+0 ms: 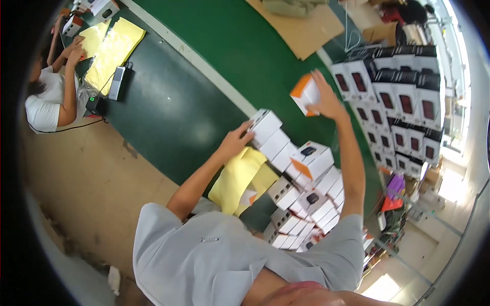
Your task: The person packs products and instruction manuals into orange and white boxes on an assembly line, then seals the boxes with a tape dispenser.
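Viewing remotely, I record the right hand (327,101) clamped, thumb against fingers, on an orange-and-white box (307,95), which is over the green surface (224,51), apart from the others; whether it touches that surface I cannot tell. The left hand (236,143) has its fingers against the side of a white box (267,125) at the far end of a row; I cannot tell whether it grips or merely steadies it. I judge the handling to be partway through. Counted as done: the row leading from the left hand back to the piled boxes (312,203), many of these standing side by side in ranks. Counted as outstanding: the box in the right hand, not yet set among the rest, and a small orange-and-white item (248,198) partly covered by the yellow sheets (232,176) nearest the body. Some piled boxes sit askew, one of them tilted on top. I find no clear endpoint in view, so the remaining count stays undetermined.
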`<state>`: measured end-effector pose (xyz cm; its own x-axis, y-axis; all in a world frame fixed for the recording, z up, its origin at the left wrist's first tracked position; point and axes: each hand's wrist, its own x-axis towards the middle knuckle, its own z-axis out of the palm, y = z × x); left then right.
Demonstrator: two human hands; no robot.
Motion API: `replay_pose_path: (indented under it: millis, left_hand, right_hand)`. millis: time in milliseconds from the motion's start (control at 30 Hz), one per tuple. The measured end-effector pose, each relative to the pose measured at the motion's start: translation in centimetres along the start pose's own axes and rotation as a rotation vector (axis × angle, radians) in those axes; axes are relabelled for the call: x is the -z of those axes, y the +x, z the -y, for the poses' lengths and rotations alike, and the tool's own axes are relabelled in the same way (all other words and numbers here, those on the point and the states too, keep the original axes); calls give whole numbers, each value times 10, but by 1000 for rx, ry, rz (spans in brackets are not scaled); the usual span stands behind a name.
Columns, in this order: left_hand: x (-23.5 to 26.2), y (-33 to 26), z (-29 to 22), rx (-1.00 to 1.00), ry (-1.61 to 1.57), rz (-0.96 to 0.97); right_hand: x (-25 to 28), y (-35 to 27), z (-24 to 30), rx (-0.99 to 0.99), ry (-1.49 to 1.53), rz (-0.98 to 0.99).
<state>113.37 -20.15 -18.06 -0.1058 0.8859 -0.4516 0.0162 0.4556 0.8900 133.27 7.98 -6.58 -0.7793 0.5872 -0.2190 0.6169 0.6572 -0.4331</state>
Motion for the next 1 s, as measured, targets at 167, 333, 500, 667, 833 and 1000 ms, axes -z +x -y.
replay_pose_path:
  millis: [167,333,500,667,833,1000]
  left_hand:
    - [11,3,1,51,-3,62]
    - [3,-46,-32,36,523,-65]
    - [40,-92,-61,-84,293,-41]
    - [99,-81,-65,-16,132,-310]
    - [110,-82,-113,-245,27,-366]
    - [85,-97,-142,-334,-79,-114]
  right_hand:
    - [-4,84,121,258,37,674]
    - [-93,122,143,144,49,1202]
    - [-142,111,118,155,288,1221]
    - [-97,69,186,160,-330,709]
    - [-46,-24,261,-232,1011,-15]
    - [-65,-112,290,-382,1139,-353]
